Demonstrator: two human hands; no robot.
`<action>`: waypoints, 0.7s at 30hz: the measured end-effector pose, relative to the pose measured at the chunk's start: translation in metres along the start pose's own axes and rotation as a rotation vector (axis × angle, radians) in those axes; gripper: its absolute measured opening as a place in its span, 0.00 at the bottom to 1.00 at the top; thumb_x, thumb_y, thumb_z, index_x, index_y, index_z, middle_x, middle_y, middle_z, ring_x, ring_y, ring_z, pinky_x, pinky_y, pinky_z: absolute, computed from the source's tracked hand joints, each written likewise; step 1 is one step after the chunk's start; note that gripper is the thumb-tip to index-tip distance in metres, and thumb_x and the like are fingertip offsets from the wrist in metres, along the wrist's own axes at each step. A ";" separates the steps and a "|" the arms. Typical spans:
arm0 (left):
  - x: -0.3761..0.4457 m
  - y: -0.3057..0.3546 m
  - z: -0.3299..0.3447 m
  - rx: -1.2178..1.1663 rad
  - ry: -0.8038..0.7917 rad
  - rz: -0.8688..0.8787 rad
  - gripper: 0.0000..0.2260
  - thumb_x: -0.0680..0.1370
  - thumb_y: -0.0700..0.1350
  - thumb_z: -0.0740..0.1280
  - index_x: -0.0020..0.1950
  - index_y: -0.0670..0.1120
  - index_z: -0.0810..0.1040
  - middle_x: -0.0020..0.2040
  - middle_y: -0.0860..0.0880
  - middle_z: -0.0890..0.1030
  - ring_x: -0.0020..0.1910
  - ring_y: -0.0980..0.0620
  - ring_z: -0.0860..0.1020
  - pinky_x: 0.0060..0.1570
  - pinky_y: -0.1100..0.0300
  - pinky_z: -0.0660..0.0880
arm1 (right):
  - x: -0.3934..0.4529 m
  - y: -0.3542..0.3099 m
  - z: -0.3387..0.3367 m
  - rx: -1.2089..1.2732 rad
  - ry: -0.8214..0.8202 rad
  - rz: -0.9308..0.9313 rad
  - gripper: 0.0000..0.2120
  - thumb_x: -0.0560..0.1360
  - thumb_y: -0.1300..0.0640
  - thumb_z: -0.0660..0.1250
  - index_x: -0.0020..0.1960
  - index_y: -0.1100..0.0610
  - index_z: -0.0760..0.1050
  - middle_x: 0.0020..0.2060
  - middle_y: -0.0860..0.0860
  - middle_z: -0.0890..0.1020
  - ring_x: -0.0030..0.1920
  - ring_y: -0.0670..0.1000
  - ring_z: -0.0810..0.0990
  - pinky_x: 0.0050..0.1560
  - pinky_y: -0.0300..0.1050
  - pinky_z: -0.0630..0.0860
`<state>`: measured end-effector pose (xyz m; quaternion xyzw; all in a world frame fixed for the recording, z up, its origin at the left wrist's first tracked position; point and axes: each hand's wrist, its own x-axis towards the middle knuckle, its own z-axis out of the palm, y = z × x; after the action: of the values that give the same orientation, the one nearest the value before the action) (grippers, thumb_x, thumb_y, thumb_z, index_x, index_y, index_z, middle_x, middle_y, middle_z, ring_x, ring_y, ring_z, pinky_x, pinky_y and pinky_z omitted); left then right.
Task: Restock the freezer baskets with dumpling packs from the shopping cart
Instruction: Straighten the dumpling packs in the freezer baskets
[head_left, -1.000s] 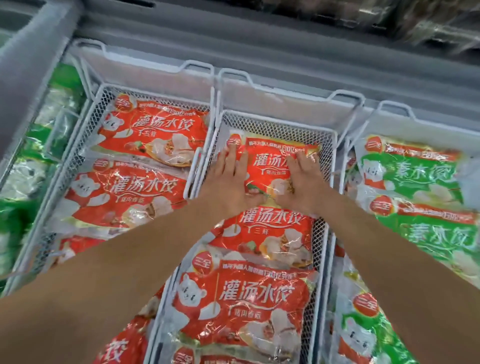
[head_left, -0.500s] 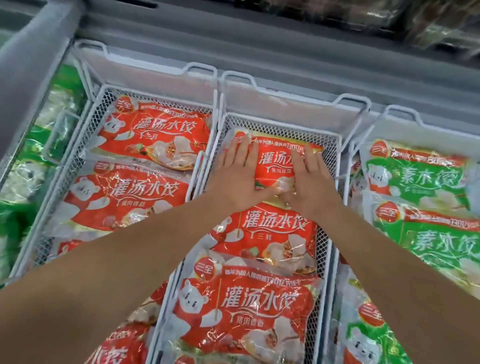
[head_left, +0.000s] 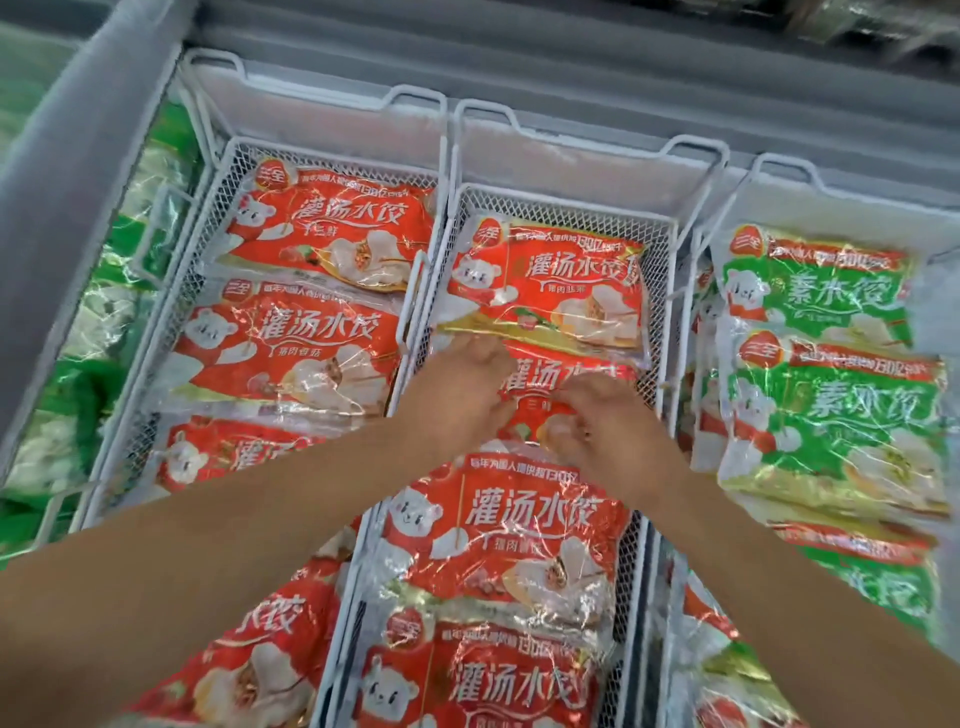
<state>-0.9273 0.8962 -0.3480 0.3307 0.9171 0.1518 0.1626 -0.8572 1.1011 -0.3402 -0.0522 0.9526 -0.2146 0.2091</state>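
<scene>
Step in hand: packs arranged in middle basket (head_left: 561, 205). Second pack (head_left: 566, 374) at 12 o'clock touched by left hand (head_left: 462, 395), right hand (head_left: 597, 421); fingers' state blurred, cannot tell. Next: pack seated flat below top pack (head_left: 545, 283).

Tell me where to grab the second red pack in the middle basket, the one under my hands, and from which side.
Take the second pack by its near edge, from your side. Its far edge is tucked under the top pack, and the basket's mesh walls hem in both ends. Your left hand and right hand are already over it; probably slide fingers under and lift toward you.
</scene>
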 end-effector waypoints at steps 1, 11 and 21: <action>-0.012 0.001 0.005 0.043 -0.138 -0.016 0.34 0.78 0.61 0.65 0.78 0.44 0.64 0.78 0.42 0.63 0.76 0.40 0.61 0.73 0.42 0.62 | -0.008 -0.001 0.009 -0.002 -0.090 0.006 0.26 0.79 0.44 0.59 0.71 0.56 0.70 0.70 0.56 0.71 0.70 0.60 0.68 0.71 0.53 0.67; -0.045 0.008 0.020 0.202 -0.525 -0.073 0.51 0.72 0.77 0.56 0.81 0.50 0.35 0.81 0.48 0.34 0.80 0.45 0.35 0.77 0.40 0.40 | -0.031 -0.013 0.026 -0.051 -0.315 0.135 0.42 0.77 0.38 0.64 0.81 0.52 0.45 0.80 0.51 0.39 0.80 0.56 0.39 0.78 0.55 0.47; -0.031 0.006 0.041 0.108 -0.384 -0.201 0.56 0.69 0.76 0.63 0.80 0.50 0.33 0.79 0.48 0.30 0.78 0.43 0.31 0.77 0.40 0.39 | -0.018 -0.005 0.046 -0.057 -0.181 0.201 0.54 0.72 0.40 0.72 0.80 0.51 0.36 0.79 0.53 0.34 0.79 0.60 0.36 0.77 0.56 0.44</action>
<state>-0.8848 0.8873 -0.3766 0.2686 0.9045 0.0197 0.3307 -0.8213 1.0826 -0.3692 0.0183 0.9360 -0.1598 0.3132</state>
